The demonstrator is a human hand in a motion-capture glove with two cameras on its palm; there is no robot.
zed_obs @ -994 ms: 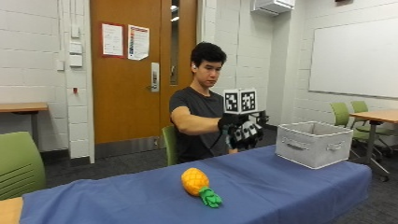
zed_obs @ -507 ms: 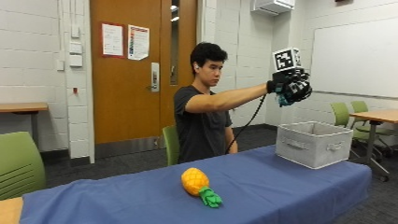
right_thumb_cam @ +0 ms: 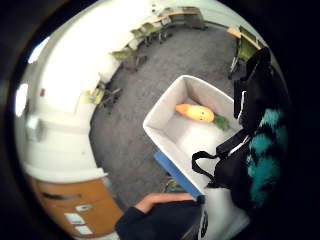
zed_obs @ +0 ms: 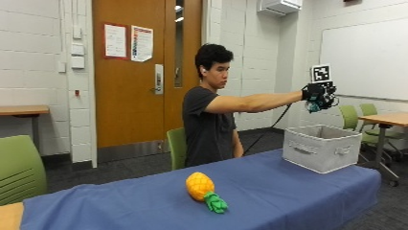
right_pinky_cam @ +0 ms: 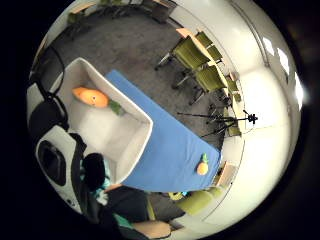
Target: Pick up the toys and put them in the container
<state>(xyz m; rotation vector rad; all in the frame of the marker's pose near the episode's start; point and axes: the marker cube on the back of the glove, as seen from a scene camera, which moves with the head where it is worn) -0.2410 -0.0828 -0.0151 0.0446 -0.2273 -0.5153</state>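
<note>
In the outside view my gloved right hand (zed_obs: pixel 319 96) is stretched out high above the grey fabric container (zed_obs: pixel 322 154) at the right end of the blue table (zed_obs: pixel 287 191). Its fingers curl round a teal and black plush toy (right_thumb_cam: pixel 265 150), whose teal edge shows under the glove (zed_obs: pixel 311 108). An orange carrot toy (right_pinky_cam: pixel 90 96) lies inside the container (right_pinky_cam: pixel 126 150), also visible in the thumb side view as the carrot (right_thumb_cam: pixel 196 113) in the container (right_thumb_cam: pixel 165 116). A pineapple toy (zed_obs: pixel 203 189) lies on its side mid-table, far from the hand, and appears small in the little finger side view (right_pinky_cam: pixel 202 167).
The person sits behind the table on a green chair (zed_obs: pixel 176 146). Another green chair (zed_obs: pixel 19 167) stands at the table's left end. More green chairs (zed_obs: pixel 349 117) and a wooden table (zed_obs: pixel 386 118) stand to the right, beyond the container. A tripod (right_pinky_cam: pixel 235 119) stands on the floor.
My hand has swung up from chest height and out to the right with the plush toy, and now hangs over the container. The pineapple has not moved.
</note>
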